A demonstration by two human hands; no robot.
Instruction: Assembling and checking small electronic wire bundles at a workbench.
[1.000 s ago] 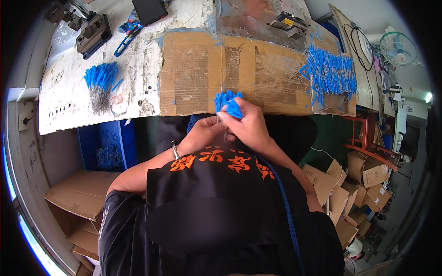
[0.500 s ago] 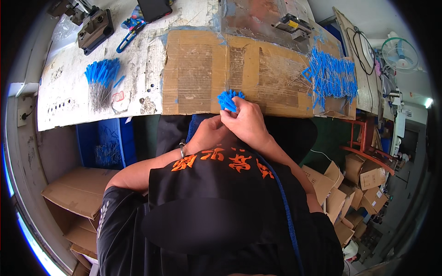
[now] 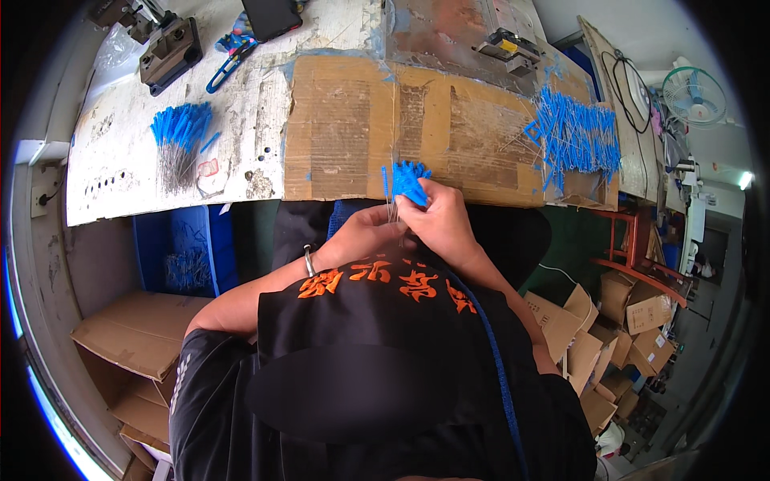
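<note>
One blue-tipped wire (image 3: 385,180) now stands apart at the left of the bunch (image 3: 411,183), where half a second ago the blue ends were all close together, and both hands have shifted slightly. That bunch of blue-tipped wires is at the near edge of the cardboard sheet (image 3: 337,120), in front of the person's chest, blue ends pointing away from the body. The right hand (image 3: 443,216) is closed around it, thumb and fingers gripping just below the blue ends. The left hand (image 3: 365,231) is beside it with fingers bent at the thin bare stems; whether they pinch any, I cannot tell. A metal bracelet (image 3: 308,258) circles the left wrist.

On the table to the left lies another pile (image 3: 178,140) of blue-tipped wires, and a larger heap (image 3: 577,136) is at the right end of the cardboard. Farther back are a blue-handled tool (image 3: 228,68), a dark phone (image 3: 271,18) and a metal block (image 3: 171,56). Below the table on the left is a blue bin (image 3: 180,240), with a cardboard box (image 3: 136,333) near it; a fan (image 3: 694,96) stands far right.
</note>
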